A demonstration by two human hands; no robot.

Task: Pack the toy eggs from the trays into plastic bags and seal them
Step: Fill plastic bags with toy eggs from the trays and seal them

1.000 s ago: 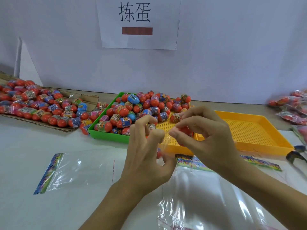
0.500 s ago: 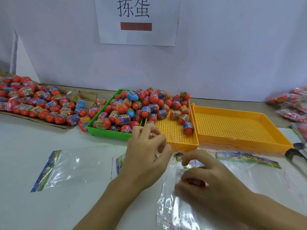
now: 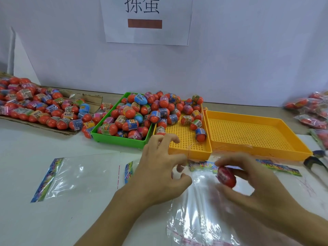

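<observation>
White tabletop (image 3: 53,219) | right hand (image 3: 252,189) grips glossy oval egg (image 3: 226,177) | crinkled bag (image 3: 200,210)

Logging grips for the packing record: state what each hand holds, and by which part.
Right hand pinches a red toy egg by its sides, fingertips around it. Left hand: fingers curled by the bag, hold unclear.

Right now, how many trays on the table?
3: green tray left, heaped with eggs; middle yellow tray beside it, partly filled; right yellow tray, no eggs visible. None seem hidden.
</observation>
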